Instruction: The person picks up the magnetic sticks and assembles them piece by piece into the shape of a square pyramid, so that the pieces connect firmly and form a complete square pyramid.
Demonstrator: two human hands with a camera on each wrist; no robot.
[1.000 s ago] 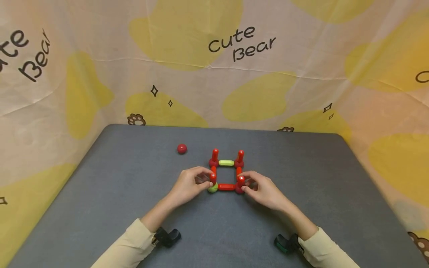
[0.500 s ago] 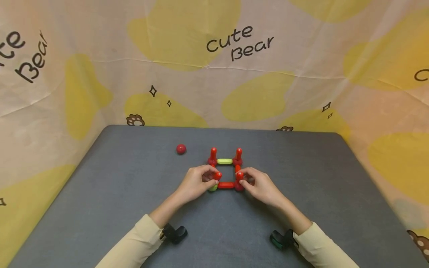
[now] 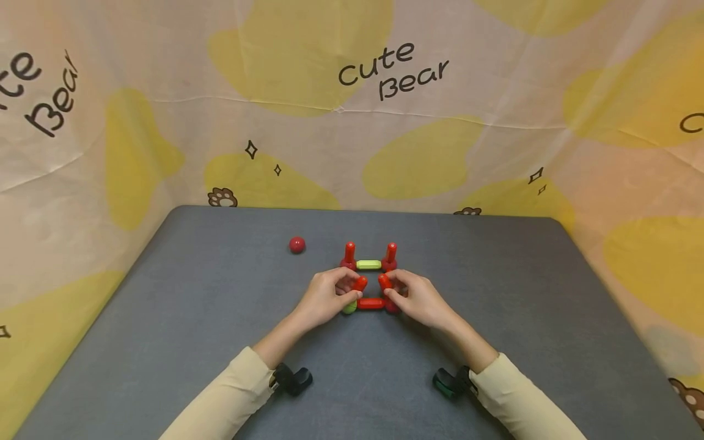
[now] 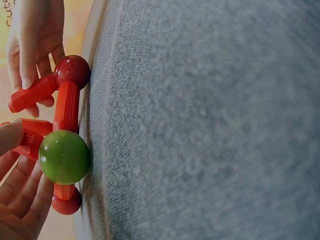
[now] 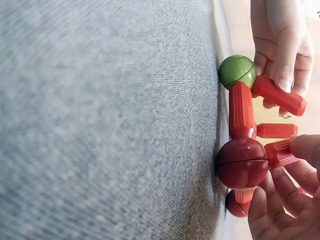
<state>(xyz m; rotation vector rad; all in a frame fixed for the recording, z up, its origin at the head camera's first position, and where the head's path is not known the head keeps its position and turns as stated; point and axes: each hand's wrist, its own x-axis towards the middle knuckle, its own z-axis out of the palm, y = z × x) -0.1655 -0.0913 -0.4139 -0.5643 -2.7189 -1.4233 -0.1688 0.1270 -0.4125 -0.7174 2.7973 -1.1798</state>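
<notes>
A square frame of rods and balls lies on the grey table. My left hand [image 3: 324, 299] pinches a red rod [image 3: 360, 283] rising from the green ball [image 4: 65, 157] at the near left corner. On the other side, my right hand [image 3: 422, 299] pinches a second red rod [image 5: 280, 153], attached to the dark red ball [image 5: 242, 163] at the near right corner. Both pinched rods lean inward, tops toward each other. A red rod [image 3: 371, 304] joins these two balls along the front. Fingers partly hide the side rods.
At the frame's back, a yellow-green rod [image 3: 369, 264] links two red balls, each bearing an upright red rod [image 3: 350, 252]. A loose red ball [image 3: 297, 245] sits on the grey table [image 3: 231, 287], left of the frame. A printed cloth [image 3: 308, 153] hangs behind.
Both near rods stood upright a second ago. First the left one, then the right one, tipped inward as my hands moved closer together.
</notes>
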